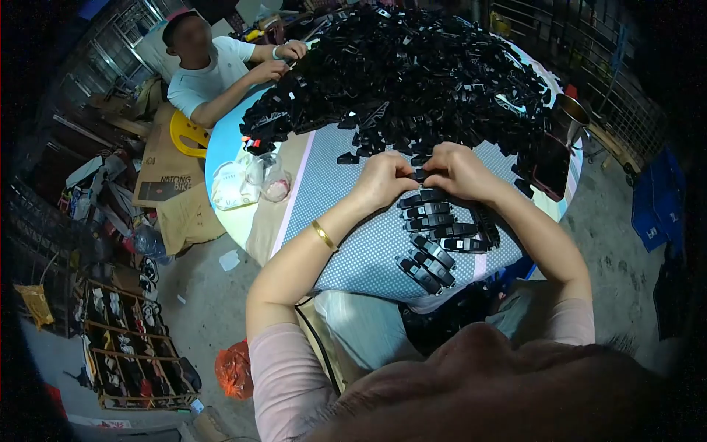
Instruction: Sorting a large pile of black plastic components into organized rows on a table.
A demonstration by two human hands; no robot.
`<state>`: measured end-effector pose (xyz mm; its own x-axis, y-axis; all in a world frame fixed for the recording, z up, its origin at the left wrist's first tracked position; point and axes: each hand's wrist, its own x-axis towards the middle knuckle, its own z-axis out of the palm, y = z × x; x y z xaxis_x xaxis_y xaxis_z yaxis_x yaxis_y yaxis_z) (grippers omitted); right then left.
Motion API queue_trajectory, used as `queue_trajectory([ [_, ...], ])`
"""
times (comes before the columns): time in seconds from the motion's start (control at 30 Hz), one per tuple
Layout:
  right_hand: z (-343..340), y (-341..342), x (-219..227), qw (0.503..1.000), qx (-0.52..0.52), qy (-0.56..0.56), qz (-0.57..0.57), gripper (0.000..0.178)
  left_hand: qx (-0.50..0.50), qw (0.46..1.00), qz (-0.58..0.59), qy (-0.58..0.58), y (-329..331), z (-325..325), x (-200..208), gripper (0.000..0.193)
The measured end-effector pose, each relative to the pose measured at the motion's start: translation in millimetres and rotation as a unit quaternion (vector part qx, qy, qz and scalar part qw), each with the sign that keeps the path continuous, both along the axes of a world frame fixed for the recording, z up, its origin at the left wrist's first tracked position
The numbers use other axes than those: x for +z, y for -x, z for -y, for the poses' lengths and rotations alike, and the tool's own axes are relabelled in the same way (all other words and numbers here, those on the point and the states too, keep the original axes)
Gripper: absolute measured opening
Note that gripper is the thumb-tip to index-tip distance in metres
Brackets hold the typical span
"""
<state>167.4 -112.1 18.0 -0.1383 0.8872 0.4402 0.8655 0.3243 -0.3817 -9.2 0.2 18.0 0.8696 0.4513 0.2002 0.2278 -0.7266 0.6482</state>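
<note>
Both my hands meet over the near middle of the round table, pinching one small black plastic part (420, 176) between them. My left hand (384, 177) grips its left end with thumb and fingers, and my right hand (455, 173) has the right end. The fingers cover much of the part, so its exact kind is hidden. Just below my hands, several longer black plastic pieces (429, 220) lie in a row on the patterned tablecloth (353, 261). Beyond my fingers spreads a big heap of loose black plastic parts (412, 81).
A co-worker (213, 70) sits at the far left, hands at the heap's edge. Clear plastic bags (254, 180) lie on the table's left side. At the right stand a metal cup (571, 118) and a dark phone-like slab (551, 166). A shelf rack (140, 346) stands lower left.
</note>
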Motion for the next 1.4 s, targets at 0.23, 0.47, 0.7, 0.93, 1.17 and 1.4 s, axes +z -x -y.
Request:
queue_trajectory([
  [0.23, 0.8, -9.8, -0.6, 0.996, 0.015, 0.061, -0.063, 0.023, 0.002, 0.995, 0.096, 0.041, 0.1, -37.3, 12.7, 0.021],
  [0.47, -8.7, -3.3, -8.5, 0.993, -0.043, -0.051, 0.096, 0.023, 0.183, 0.954, 0.061, -0.229, -28.4, -92.9, -12.8, 0.029],
  [0.7, -7.2, -16.0, -15.5, 0.991, -0.026, -0.118, 0.060, 0.024, 0.271, 0.935, -0.032, -0.228, -54.5, -97.7, -0.6, 0.017],
  [0.93, 0.9, -4.0, -1.6, 0.986, -0.018, -0.019, -0.167, 0.039, 0.242, 0.957, 0.085, -0.139, -39.9, -102.6, 8.8, 0.013],
  [1.17, 7.6, -27.8, 5.0, 0.999, -0.018, 0.040, -0.018, 0.024, 0.054, 0.868, 0.141, 0.474, -0.6, -78.0, 15.4, 0.014],
  [1.4, 9.7, -19.6, 11.8, 0.998, -0.050, 0.005, 0.033, 0.026, -0.021, 0.820, 0.170, 0.546, -7.3, -35.1, 19.7, 0.021],
])
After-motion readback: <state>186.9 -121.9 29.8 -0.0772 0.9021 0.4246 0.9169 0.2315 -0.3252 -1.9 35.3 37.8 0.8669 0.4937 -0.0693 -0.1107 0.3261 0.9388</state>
